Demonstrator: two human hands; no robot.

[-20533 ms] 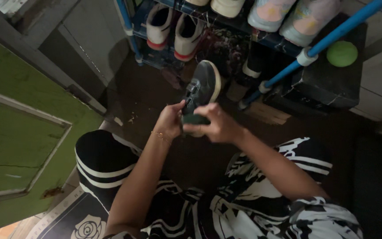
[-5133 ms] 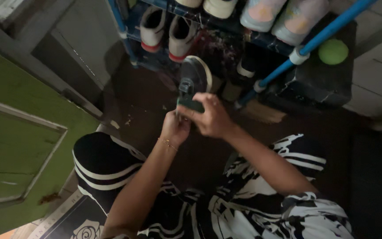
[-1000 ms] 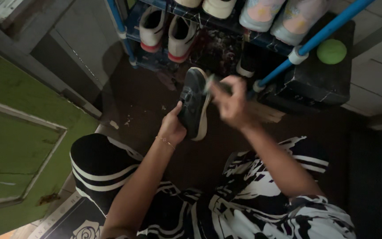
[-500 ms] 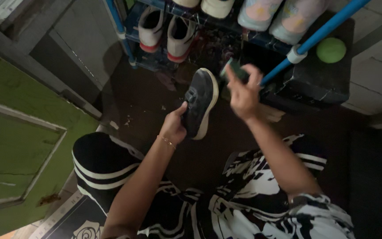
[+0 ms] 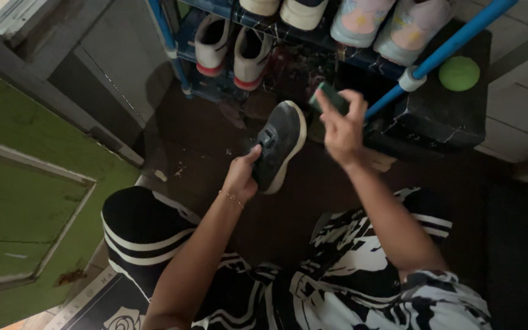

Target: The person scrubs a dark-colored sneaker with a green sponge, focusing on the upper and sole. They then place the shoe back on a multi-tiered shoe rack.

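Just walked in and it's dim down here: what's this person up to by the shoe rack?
A person is crouched on the floor in front of a shoe rack. Their left hand holds a dark shoe with a pale sole by its heel end. Their right hand is raised beside it, gripping a small dark green block, clear of the shoe. More shoes sit on the rack.

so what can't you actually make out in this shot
- Head view: the heel of the dark shoe is covered by the left hand.
- The small dark green object in the right hand is half hidden by fingers; its kind is unclear.
- The top-shelf shoes are cut off by the upper edge.
- Under the shoe rack it is too dark to read.
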